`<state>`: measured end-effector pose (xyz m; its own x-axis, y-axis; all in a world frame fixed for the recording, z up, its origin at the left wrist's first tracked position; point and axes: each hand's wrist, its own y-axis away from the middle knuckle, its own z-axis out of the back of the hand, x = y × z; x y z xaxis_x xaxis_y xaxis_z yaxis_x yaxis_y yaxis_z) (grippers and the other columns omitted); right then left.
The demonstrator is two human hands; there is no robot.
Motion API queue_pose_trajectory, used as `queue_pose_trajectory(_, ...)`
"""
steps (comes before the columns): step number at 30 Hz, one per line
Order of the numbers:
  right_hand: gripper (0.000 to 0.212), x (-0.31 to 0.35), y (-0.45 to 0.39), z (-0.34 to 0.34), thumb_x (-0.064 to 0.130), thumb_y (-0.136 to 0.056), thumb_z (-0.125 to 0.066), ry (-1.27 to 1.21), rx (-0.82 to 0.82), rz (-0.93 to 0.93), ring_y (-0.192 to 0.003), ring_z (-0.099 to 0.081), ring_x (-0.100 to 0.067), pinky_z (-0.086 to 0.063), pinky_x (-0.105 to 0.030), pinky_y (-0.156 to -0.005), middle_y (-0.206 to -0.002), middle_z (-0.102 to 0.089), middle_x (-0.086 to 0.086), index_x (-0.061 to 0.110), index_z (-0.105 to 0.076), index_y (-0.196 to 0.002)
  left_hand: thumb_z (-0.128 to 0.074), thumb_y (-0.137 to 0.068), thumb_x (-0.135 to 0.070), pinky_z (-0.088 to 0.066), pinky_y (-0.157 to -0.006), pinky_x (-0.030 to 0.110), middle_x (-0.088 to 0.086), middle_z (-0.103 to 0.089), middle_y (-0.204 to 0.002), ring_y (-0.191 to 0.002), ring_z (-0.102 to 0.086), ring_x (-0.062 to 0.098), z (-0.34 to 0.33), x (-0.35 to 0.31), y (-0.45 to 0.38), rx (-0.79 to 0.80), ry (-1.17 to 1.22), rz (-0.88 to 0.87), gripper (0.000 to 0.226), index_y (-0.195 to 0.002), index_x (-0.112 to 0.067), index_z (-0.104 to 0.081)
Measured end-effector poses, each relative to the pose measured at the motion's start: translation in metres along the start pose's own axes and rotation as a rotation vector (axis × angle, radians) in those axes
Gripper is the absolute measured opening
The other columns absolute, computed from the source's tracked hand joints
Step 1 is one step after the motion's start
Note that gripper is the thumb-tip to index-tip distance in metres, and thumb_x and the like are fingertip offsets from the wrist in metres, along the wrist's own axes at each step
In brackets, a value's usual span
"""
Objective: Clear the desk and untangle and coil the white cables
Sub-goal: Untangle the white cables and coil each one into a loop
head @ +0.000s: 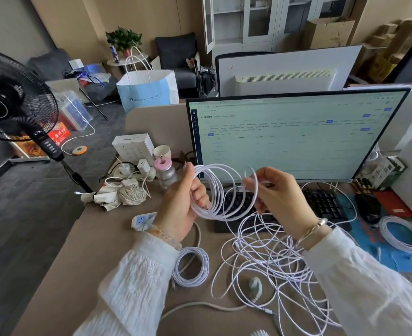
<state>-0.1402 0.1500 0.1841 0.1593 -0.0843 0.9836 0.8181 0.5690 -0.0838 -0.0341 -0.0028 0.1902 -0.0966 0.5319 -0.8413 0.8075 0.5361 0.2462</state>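
Observation:
My left hand (184, 204) grips a coil of white cable (218, 190) held up in front of the keyboard. My right hand (278, 192) pinches the same cable's running strand a little to the right, forming another loop. From there the cable drops into a loose white tangle (270, 260) spread over the desk (98, 251) below my right forearm. A finished white coil (191, 266) lies flat under my left wrist. Another finished coil (404, 235) rests on the blue mat at the right.
A black keyboard (321, 202) and monitor (292, 134) stand behind my hands. A power strip (140, 220), crumpled paper and cord (125, 194), chargers and a jar (166, 173) crowd the left. A thicker grey cable (200, 305) crosses the front. A black fan (13, 98) stands left of the desk.

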Motion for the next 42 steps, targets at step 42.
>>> queue_pose_trajectory(42, 0.027, -0.026, -0.002, -0.002, 0.024, -0.075, -0.069, -0.321, 0.223, -0.084, -0.080, -0.068, -0.014, -0.058, -0.037, -0.075, -0.096, -0.066, -0.003, 0.007, -0.049, -0.082, -0.039, -0.100, -0.045, -0.019, -0.035, 0.017, -0.009, -0.023, -0.037, -0.030, -0.022, 0.004, -0.009, 0.025, 0.007, 0.325, 0.284, 0.373, 0.046, -0.063, -0.018, -0.041)
